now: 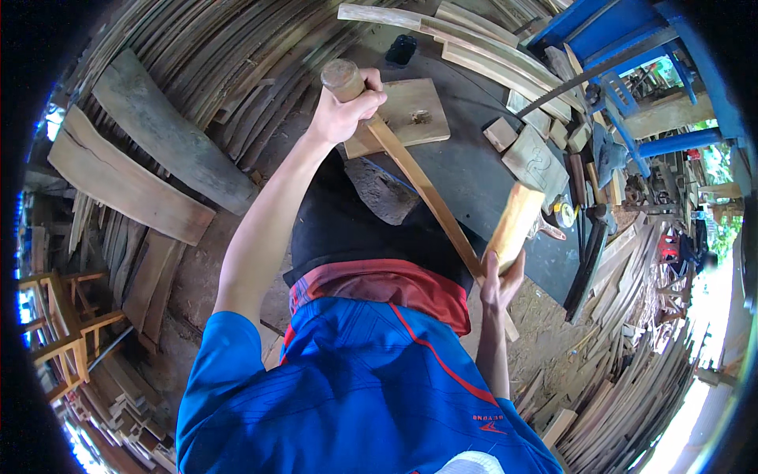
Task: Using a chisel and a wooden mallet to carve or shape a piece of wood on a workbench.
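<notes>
My left hand [347, 108] is closed around a thick round piece of wood [342, 79], its flat end facing up. A long, narrow wooden strip [422, 186] runs from under that hand down to my right hand [502, 283]. Whether the strip and the round piece are joined, I cannot tell. The right hand grips a pale wooden block [517, 217] by its lower end, thumb along its side; the strip passes beside these fingers. Beyond the left hand lies a flat square board [410, 114] with a dark, rough hollow in it.
A dark worktop [474, 178] carries wood offcuts [500, 134], a marked wooden piece [537, 162], a tape measure [563, 213] and a brush [550, 229]. A long saw blade [596, 71] slants by a blue metal frame [695, 142]. Stacked planks [150, 182] line the left.
</notes>
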Action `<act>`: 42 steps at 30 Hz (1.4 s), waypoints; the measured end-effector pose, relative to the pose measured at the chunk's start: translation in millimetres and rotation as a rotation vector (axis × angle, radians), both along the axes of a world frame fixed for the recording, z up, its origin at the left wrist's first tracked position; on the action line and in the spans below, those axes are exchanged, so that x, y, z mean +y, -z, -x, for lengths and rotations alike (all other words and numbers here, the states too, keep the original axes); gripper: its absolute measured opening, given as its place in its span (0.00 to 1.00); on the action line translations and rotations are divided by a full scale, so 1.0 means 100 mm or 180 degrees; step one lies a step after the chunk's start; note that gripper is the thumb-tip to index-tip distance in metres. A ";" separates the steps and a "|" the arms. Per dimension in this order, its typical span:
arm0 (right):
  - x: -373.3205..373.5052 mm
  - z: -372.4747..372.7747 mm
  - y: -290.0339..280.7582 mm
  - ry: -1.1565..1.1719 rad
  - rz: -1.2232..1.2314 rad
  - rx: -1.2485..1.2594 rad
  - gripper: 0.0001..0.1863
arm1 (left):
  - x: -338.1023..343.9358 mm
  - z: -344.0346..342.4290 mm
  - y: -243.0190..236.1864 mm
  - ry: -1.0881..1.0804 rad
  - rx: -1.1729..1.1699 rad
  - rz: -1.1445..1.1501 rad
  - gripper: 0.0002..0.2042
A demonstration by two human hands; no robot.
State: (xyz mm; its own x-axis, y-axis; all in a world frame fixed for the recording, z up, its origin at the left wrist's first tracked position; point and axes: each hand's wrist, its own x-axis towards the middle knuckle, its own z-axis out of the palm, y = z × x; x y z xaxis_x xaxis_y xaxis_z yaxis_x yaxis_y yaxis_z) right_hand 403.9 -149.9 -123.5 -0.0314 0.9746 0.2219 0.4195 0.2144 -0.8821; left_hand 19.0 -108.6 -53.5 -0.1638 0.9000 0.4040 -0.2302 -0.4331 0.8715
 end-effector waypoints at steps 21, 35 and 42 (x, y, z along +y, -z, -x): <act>-0.24 -1.35 0.15 -0.0202 0.0848 -0.0265 0.30 | -0.02 0.11 0.13 0.0046 -0.0421 -0.0186 0.08; 2.01 -1.19 -0.92 -0.1005 -0.0351 -0.1745 0.22 | 0.17 0.01 0.22 -0.0411 -0.0548 -0.0228 0.11; 1.62 -0.40 -0.55 -0.0748 -0.1198 -0.1716 0.22 | 0.16 -0.03 0.14 -0.0608 -0.0442 -0.0259 0.11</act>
